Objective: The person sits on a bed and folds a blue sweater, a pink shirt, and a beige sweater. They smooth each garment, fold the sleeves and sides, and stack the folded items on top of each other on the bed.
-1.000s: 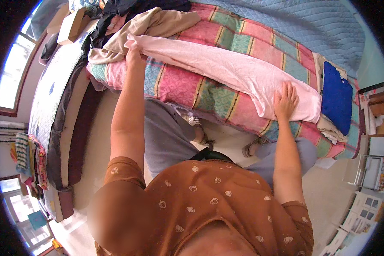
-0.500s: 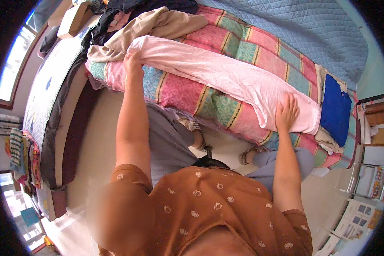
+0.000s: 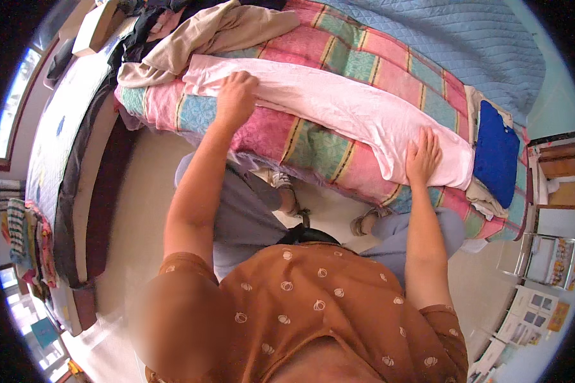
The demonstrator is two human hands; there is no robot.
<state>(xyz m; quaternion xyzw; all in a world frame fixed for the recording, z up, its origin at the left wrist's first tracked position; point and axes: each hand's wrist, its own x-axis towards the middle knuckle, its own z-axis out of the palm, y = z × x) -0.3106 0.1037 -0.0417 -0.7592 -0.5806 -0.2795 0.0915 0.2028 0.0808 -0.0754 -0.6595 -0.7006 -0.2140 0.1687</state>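
Observation:
Pale pink trousers, folded lengthwise into a long strip, lie across a bedspread checked in pink, green and blue. The narrow leg end points left and the wide end right. My left hand is on the leg part, a little in from its end, fingers bent and closed on the cloth's upper side; the fingertips are partly hidden. Flat on the wide part, with fingers spread, rests my right hand. Just beyond the wide end sits a stack of folded clothes with a blue garment on top.
Beige clothing lies crumpled at the far left, beside dark clothes. A blue quilted cover spreads behind. Another bed edge runs along the left, with a box on it. A wire rack stands at right.
My left hand has let go of the trouser leg's end and moved right along the cloth. The leg end now lies flatter. My right hand stays on the wide part.

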